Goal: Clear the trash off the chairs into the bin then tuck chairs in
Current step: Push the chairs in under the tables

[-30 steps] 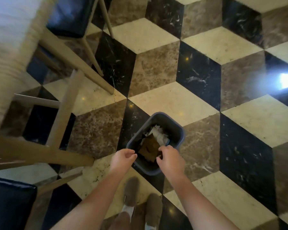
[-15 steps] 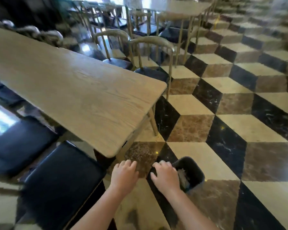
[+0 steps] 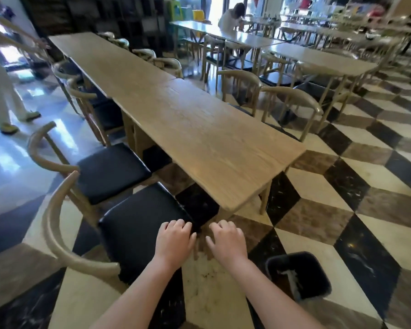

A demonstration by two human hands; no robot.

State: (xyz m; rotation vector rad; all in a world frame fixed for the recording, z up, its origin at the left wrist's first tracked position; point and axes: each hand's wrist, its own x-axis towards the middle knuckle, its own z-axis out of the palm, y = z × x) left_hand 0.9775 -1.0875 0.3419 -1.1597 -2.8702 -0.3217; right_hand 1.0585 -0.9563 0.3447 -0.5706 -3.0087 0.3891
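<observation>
A dark bin (image 3: pixel 301 274) with white paper inside stands on the floor at the lower right. Two wooden chairs with black seats are pulled out from the long wooden table (image 3: pixel 199 129): the near chair (image 3: pixel 138 226) and a second chair (image 3: pixel 107 169) behind it. Both seats look bare. My left hand (image 3: pixel 175 241) hovers over the near seat's right edge, fingers loosely curled, holding nothing. My right hand (image 3: pixel 226 241) is beside it over the floor, fingers apart and empty, left of the bin.
More chairs line both sides of the table, with one curved-back chair (image 3: pixel 292 103) at the right. A person in light trousers (image 3: pixel 0 91) walks at the far left. Another person (image 3: pixel 230 15) sits at a far table. The floor is patterned marble tile.
My view lifted from the bin up to the table and chairs. Both hands left the bin's rim and now hang empty by the near chair seat.
</observation>
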